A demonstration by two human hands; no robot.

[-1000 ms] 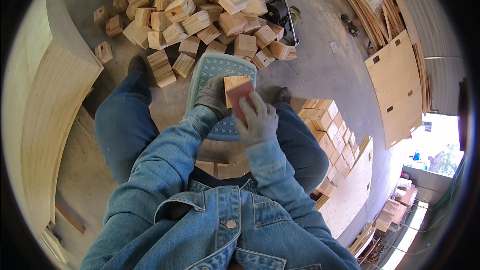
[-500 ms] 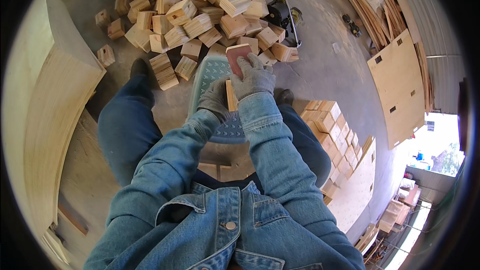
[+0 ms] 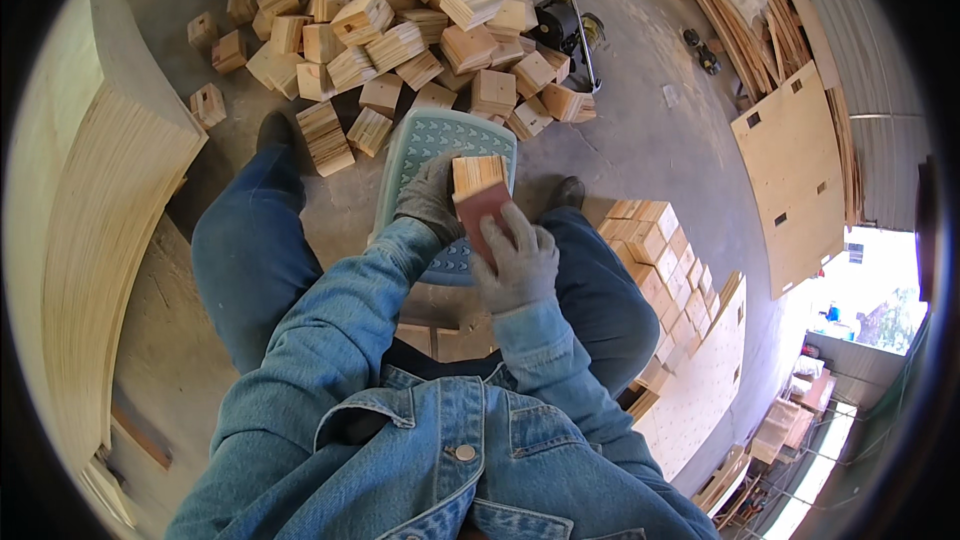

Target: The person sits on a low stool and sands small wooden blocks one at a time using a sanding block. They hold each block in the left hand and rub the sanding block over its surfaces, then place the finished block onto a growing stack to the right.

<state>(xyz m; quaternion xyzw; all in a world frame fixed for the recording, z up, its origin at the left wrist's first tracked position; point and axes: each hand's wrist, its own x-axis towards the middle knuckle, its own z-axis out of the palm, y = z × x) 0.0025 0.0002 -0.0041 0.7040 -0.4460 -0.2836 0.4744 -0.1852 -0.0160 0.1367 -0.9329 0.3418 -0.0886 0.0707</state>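
In a grey glove, my left hand (image 3: 428, 202) is closed on the side of a wooden block (image 3: 478, 174) with layered edges, holding it above a teal plastic stool (image 3: 400, 155). My right hand (image 3: 522, 262), gloved too, grips a flat sanding block (image 3: 484, 210) with a reddish-brown surface. That sanding block lies against the near part of the wooden block and covers some of it. The stool stands between my legs, partly hidden under my hands.
A loose heap of wooden blocks (image 3: 395, 45) covers the floor ahead, with a power tool (image 3: 568, 30) beside it. Stacked blocks (image 3: 665, 265) stand at my right on a pale board (image 3: 705, 390). Tall layered sheets (image 3: 95, 210) rise at my left; another panel (image 3: 790, 175) leans far right.
My right hand has pulled back toward me with the sanding block, uncovering the wooden block's far end. My left hand stays in nearly the same place.
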